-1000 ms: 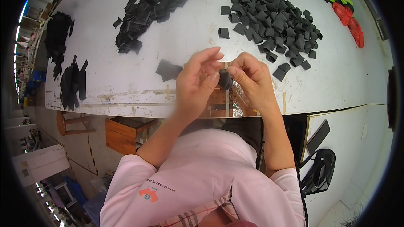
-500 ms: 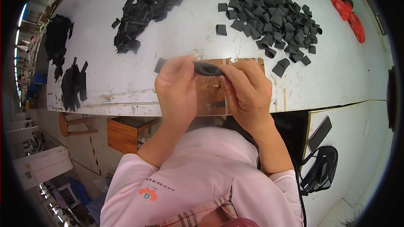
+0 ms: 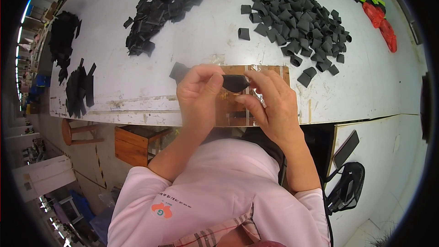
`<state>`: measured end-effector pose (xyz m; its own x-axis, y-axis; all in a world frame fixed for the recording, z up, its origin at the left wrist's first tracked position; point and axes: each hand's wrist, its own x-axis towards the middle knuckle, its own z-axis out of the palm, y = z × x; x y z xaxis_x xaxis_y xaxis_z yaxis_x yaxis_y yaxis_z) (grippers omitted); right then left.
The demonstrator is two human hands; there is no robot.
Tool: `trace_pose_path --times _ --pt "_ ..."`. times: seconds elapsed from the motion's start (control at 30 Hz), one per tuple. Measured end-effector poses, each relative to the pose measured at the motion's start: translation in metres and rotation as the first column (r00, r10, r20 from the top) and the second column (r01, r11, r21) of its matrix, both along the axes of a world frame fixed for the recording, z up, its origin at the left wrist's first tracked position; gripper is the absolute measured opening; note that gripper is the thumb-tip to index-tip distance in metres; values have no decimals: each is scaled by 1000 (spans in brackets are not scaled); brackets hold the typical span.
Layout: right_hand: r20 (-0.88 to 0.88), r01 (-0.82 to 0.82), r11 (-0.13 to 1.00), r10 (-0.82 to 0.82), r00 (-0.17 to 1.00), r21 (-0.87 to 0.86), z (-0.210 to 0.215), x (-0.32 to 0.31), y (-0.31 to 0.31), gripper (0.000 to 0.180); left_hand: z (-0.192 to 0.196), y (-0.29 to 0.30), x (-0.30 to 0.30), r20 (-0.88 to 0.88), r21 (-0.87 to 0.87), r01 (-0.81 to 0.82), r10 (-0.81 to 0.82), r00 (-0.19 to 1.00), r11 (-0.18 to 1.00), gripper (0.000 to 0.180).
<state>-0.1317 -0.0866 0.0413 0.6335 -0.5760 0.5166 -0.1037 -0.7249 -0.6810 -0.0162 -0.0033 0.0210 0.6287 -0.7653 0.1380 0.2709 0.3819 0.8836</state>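
Note:
Between thumb and fingers, my left hand [image 3: 200,91] grips a small black fabric tube [image 3: 234,83], its end pointing right. Just past that end is my right hand [image 3: 272,103], thumb and fingers spread apart, with a fingertip close to or touching the tube's edge. Another dark fabric end [image 3: 179,72] shows at the left of my left hand; I cannot tell whether it belongs to the same piece. Under both hands lies a brown wooden board [image 3: 232,105] with clear tape on it.
Several short dark tubes form a heap [image 3: 297,20] at the far right of the white table [image 3: 206,36]. A pile of flat black pieces [image 3: 160,11] is at the far left, with black strips [image 3: 81,89] nearer. A red plastic bag [image 3: 380,20] lies far right; a phone [image 3: 346,148] sits lower right.
My right hand has let go of the tube's right end, its thumb and fingers parting. My left hand has shifted slightly right, and the tube looks shorter and wider.

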Motion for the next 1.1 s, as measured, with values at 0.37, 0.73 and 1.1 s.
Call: trace_pose_path --times 0.37,0.73,1.1 --pt "-42 22 995 -26 999 -93 -6 3 -2 14 -14 6 5 338 298 44 -149 929 954 6" --pt "61 54 614 -165 984 787 -27 -6 -10 26 -124 28 106 873 424 -772 12 487 474 21" --pt "-134 -25 663 188 973 748 -49 -9 36 19 -137 30 117 843 503 -696 -112 526 513 7"
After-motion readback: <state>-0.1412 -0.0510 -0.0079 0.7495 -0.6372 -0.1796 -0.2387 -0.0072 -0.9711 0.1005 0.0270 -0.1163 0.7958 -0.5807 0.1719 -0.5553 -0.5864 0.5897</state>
